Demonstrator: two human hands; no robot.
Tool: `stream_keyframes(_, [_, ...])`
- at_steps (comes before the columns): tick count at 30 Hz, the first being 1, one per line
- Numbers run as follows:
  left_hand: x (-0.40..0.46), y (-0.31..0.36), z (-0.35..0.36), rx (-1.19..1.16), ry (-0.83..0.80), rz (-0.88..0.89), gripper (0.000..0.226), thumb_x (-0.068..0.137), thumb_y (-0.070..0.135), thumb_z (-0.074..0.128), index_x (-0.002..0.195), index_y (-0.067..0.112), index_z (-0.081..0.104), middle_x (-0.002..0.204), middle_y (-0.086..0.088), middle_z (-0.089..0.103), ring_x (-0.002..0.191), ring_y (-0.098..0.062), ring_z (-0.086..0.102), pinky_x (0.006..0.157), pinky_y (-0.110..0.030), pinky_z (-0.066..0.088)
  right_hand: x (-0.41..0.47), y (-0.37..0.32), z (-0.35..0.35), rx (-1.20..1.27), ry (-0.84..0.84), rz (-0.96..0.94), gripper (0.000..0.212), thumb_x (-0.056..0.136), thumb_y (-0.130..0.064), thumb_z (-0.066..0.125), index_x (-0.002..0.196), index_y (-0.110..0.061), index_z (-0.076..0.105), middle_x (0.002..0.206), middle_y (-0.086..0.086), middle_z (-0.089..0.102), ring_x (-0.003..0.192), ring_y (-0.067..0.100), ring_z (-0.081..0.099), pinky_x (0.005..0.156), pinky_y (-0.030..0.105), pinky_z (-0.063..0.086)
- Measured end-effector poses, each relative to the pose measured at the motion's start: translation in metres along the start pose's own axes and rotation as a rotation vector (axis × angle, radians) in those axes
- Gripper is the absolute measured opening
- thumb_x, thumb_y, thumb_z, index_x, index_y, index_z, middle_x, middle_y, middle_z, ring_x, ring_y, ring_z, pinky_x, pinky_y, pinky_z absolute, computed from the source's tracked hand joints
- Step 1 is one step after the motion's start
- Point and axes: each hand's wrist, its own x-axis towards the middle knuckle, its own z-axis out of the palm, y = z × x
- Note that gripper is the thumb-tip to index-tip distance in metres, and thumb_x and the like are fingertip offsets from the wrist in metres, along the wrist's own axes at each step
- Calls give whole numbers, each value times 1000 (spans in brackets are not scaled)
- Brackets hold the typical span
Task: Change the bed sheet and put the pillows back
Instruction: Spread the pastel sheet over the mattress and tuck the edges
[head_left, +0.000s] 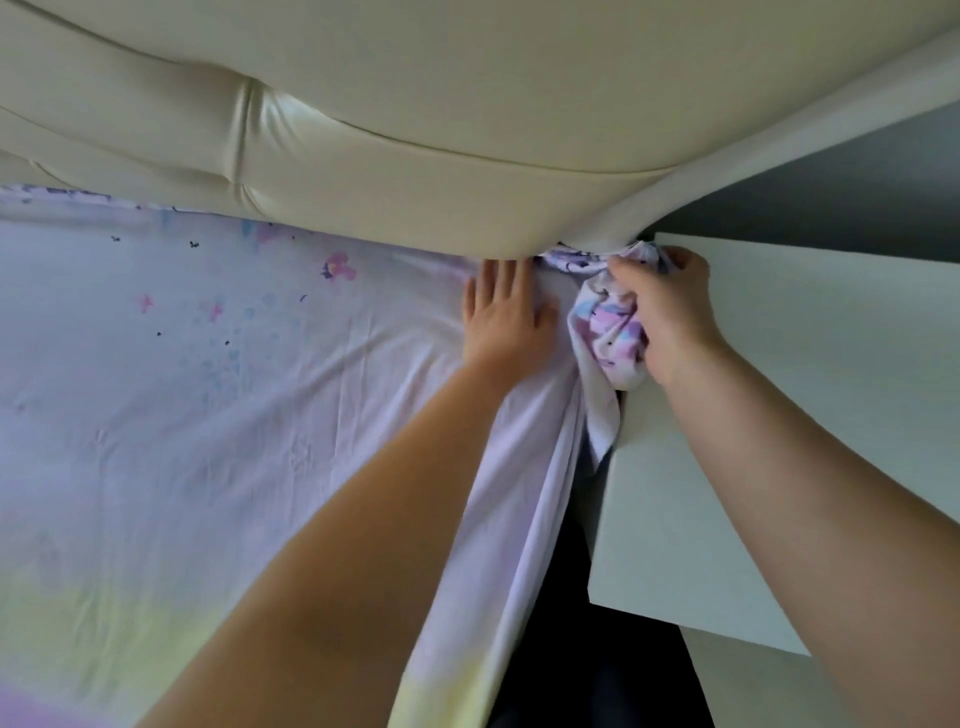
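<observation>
A pale lilac bed sheet (182, 395) with a faint pink and blue print covers the mattress across the left and middle of the view. My left hand (501, 317) lies flat on the sheet, fingers apart, right at the foot of the cream padded headboard (363, 104). My right hand (667, 312) grips the bunched corner of the sheet at the top right corner of the mattress, next to the headboard's end. The sheet's side hangs down over the mattress edge. No pillows are in view.
A white bedside cabinet (831, 415) stands tight against the right side of the bed, its top under my right forearm. A narrow dark gap (582, 597) runs between it and the mattress. A grey wall (857, 187) lies behind it.
</observation>
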Motion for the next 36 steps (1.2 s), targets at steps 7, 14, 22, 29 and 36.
stream_keyframes(7, [15, 18, 0, 435, -239, 165, 63, 91, 46, 38, 149, 36, 17, 157, 3, 16, 146, -24, 5, 114, -56, 6, -30, 28, 19, -699, -138, -272, 89, 86, -15, 62, 151, -15, 1, 150, 17, 27, 127, 32, 45, 99, 37, 43])
stream_keyframes(14, [11, 5, -10, 338, -168, 286, 56, 94, 40, 37, 147, 28, 27, 153, 2, 26, 144, -19, 15, 114, -49, 12, -59, 14, 18, -1116, 19, -474, 49, 90, -26, 53, 137, -19, 40, 137, 15, 37, 117, 34, 45, 82, 36, 43])
stream_keyframes(22, [-74, -41, 19, 250, 67, 228, 53, 85, 30, 49, 137, 19, 47, 152, -7, 34, 143, -29, 26, 117, -48, 18, -7, 27, 46, -1040, -293, 155, 66, 100, -31, 36, 152, -10, 1, 157, 17, 11, 143, 33, 17, 114, 38, 18])
stream_keyframes(29, [-137, -57, 40, 219, 263, 120, 45, 87, 45, 56, 125, 20, 57, 138, -10, 47, 123, -32, 45, 105, -48, 33, -14, 52, 55, -1315, -76, -282, 66, 94, -4, 29, 152, -20, 2, 158, 9, -15, 144, 42, 0, 114, 50, 20])
stream_keyframes(36, [-196, -74, 61, 288, 185, 166, 54, 79, 47, 67, 127, 28, 50, 131, 2, 44, 109, -27, 44, 92, -38, 31, 21, 36, 57, -919, -135, 43, 50, 102, -25, 27, 148, -4, 24, 151, 2, 29, 139, 20, 27, 111, 24, 23])
